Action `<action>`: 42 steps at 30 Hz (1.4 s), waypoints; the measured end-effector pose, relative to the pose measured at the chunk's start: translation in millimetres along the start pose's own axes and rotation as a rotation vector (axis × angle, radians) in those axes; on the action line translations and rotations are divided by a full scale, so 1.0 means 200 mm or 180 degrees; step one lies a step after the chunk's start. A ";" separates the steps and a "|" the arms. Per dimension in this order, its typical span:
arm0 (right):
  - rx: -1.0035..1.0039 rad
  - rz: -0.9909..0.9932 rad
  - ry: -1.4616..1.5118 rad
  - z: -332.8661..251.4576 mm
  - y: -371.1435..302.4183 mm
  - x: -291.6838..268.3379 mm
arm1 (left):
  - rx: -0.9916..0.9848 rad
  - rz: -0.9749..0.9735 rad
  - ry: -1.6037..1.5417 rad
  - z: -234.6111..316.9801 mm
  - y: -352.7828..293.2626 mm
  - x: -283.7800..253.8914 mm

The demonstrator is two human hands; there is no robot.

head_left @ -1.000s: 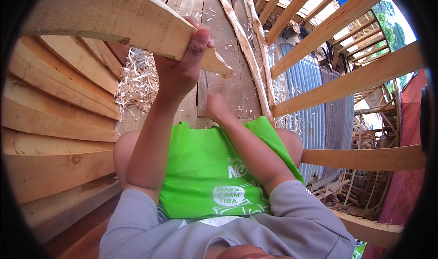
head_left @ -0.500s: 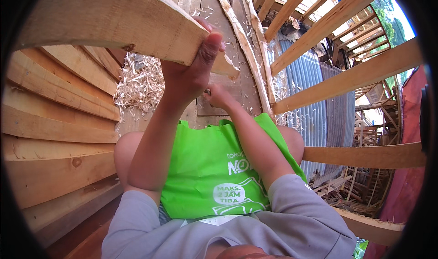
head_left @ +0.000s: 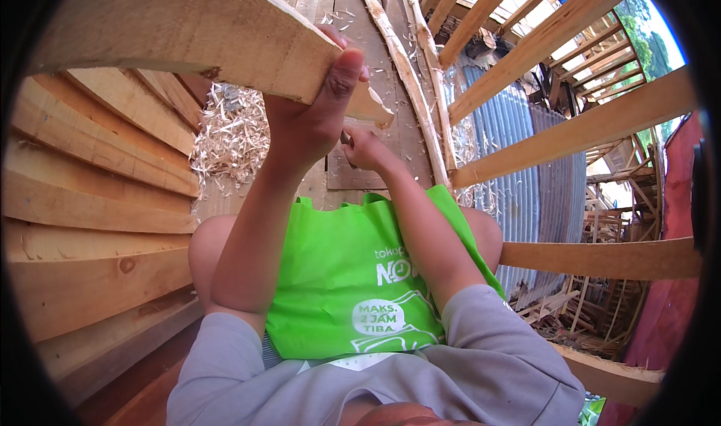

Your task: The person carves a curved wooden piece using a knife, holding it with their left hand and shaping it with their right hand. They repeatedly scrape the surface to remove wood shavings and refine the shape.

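A thick, pale wooden piece [head_left: 180, 32] with curved, rough-cut edges fills the upper left, close to me. My left hand [head_left: 323, 99] is closed on its right end, the thumb pressed over the near face. Below and to the right of that end, my right hand [head_left: 366, 150] is curled into a fist. A small dark bit of something shows at the fist's left side; its kind cannot be made out, and the left hand and wood hide the area beyond. Across my lap lies a green bag [head_left: 323, 276] with white print.
Pale wood shavings [head_left: 233, 137] heap on the plank floor at the left. Stacked boards [head_left: 98, 208] line the left side. Two long peeled poles [head_left: 402, 66] lie ahead. Slanting wooden slats [head_left: 586, 133] stand along the right, with corrugated metal sheets [head_left: 503, 141] beyond them.
My right fist has shifted slightly right and up, showing more of its back. The wooden piece and my left hand have hardly moved.
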State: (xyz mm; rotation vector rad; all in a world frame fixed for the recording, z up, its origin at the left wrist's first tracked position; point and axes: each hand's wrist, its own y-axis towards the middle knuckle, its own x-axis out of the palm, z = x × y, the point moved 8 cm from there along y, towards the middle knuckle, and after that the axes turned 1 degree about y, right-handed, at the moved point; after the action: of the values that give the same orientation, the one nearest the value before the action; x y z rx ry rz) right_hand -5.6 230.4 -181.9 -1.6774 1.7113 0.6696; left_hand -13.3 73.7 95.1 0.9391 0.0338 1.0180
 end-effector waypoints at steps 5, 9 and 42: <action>0.0718 -0.0138 -0.1260 0.13 -0.02 0.11 | 0.0038 -0.0088 0.0056 0.00 0.01 0.00; 0.0604 -0.0451 -0.0859 0.06 -0.06 0.24 | 0.0028 -0.0057 0.0083 0.00 0.03 -0.01; 0.0964 0.0126 0.1834 -0.01 0.02 -0.10 | -0.0392 -0.0235 -0.0254 0.01 0.03 -0.31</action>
State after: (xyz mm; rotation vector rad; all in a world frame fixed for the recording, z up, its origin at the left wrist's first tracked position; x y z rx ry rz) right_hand -10.6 243.1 -166.6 -1.7146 2.1088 -0.0831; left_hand -51.8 26.9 76.7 0.8592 -0.0598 0.9037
